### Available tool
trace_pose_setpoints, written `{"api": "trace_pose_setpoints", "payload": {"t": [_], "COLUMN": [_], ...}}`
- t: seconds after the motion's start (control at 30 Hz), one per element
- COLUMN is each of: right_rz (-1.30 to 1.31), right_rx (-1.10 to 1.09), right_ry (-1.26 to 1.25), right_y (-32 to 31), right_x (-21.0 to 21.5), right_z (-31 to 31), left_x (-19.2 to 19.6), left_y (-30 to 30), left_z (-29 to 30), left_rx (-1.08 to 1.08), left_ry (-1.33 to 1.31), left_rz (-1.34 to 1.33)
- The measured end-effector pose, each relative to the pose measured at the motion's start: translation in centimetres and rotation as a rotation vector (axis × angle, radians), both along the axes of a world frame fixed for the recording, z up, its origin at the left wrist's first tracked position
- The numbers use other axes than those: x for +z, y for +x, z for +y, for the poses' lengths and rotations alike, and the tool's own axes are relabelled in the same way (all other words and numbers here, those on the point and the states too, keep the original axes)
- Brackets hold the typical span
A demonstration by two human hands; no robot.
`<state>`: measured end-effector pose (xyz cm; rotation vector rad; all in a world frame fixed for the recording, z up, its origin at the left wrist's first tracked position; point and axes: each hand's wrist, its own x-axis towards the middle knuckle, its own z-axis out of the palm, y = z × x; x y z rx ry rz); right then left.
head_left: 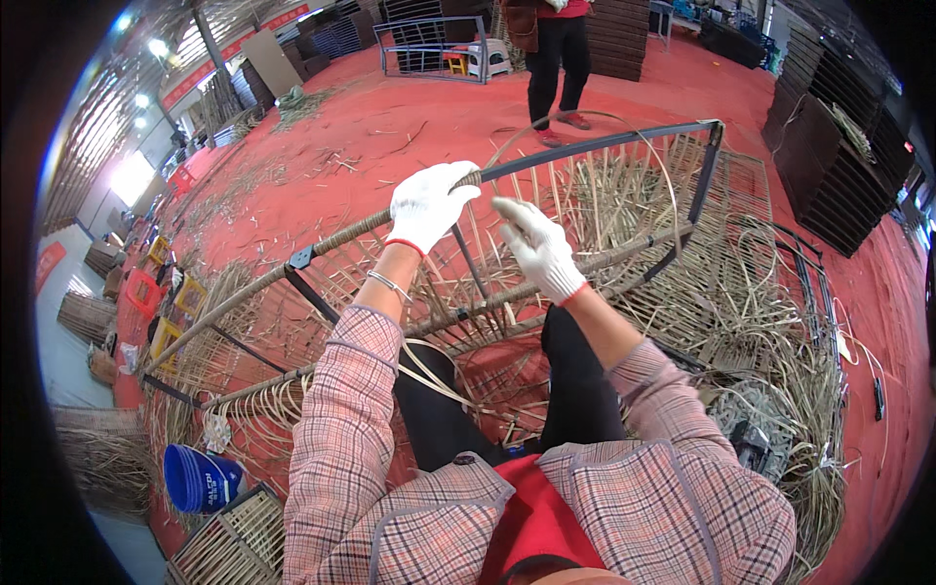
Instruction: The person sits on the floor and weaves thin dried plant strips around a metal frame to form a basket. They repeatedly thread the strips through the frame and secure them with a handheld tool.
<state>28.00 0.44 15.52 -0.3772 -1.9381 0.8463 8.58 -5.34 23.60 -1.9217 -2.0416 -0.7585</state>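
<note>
A long black metal frame (pixel 595 144) with woven rattan strips lies tilted across my lap. My left hand (pixel 427 205), in a white glove, grips the frame's upper rail where rattan is wound around it. Just to its right, my right hand (pixel 538 249), also gloved, pinches a thin rattan strand (pixel 624 132) that loops up and over the frame's right part. Loose strands hang down between the rails.
Piles of loose rattan (pixel 770 390) lie on the red floor to my right. A blue bucket (pixel 200 478) and a woven panel (pixel 229 541) sit at lower left. Another person (pixel 558 58) stands beyond the frame. Dark stacked crates (pixel 829 156) stand at right.
</note>
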Motion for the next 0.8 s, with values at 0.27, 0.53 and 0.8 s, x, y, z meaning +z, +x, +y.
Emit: {"api": "trace_pose_setpoints", "payload": {"t": [0.27,0.53,0.8], "right_rz": [0.505,1.013,0.598], "right_rx": [0.125,0.283,0.440], "right_ry": [-0.662,-1.297,-0.941], "right_y": [-8.8,-11.3,-11.1], "right_x": [-3.9,-3.2,-3.5], "right_z": [1.2,3.2,5.0], "left_x": [0.0,-1.0,-1.1], "left_y": [0.0,-0.4,-0.5], "left_z": [-0.2,0.2,0.4], "left_rx": [0.008,-0.011,-0.063], "left_ry": [0.021,0.090,0.202], "left_rz": [0.008,0.036,0.051]}}
